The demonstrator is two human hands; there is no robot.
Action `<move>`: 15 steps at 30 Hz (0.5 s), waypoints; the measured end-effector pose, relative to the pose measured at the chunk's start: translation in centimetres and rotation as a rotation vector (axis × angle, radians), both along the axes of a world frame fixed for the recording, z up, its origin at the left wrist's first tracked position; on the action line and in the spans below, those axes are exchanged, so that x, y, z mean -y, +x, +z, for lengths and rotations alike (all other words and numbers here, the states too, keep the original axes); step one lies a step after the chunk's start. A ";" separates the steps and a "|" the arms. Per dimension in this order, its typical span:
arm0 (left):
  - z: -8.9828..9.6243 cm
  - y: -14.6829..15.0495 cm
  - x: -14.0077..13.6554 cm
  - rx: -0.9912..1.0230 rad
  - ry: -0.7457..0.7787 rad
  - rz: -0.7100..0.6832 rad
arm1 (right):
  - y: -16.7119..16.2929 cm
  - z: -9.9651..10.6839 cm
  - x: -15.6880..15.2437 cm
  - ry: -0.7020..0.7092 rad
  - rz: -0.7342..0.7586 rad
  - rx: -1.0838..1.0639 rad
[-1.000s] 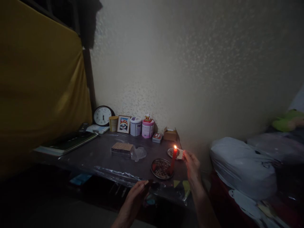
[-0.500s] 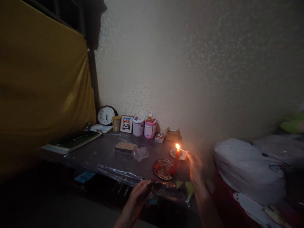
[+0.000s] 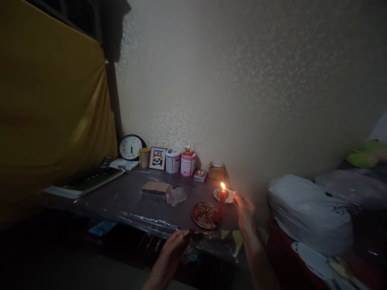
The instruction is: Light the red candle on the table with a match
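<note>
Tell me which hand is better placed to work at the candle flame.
Right. The right hand holds a match at the candle flame; the left hand sits low at the table edge.

Glossy plastic sheet; waxy red candle

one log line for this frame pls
right hand: holds match at candle flame | left hand: holds matchbox | candle: lit

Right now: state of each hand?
Left hand: closed on a small box, probably matches.
Right hand: fingers pinch a matchstick at the flame of the red candle.
</note>
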State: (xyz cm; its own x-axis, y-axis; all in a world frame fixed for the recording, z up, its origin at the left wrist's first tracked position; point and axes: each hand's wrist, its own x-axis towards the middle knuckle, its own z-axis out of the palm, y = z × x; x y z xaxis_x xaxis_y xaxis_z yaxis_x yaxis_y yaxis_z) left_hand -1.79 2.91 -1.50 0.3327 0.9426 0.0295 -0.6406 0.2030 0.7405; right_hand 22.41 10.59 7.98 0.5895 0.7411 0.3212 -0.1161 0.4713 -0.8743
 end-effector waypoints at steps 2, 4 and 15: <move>-0.2 0.0 -0.1 0.013 0.014 -0.011 | 0.0 0.0 0.0 0.003 0.000 0.000; -0.3 0.1 -0.2 0.023 0.015 -0.014 | 0.1 0.0 0.0 0.009 0.002 -0.001; 0.0 -0.1 0.2 0.030 -0.021 0.007 | 0.4 0.1 0.4 0.021 0.025 -0.096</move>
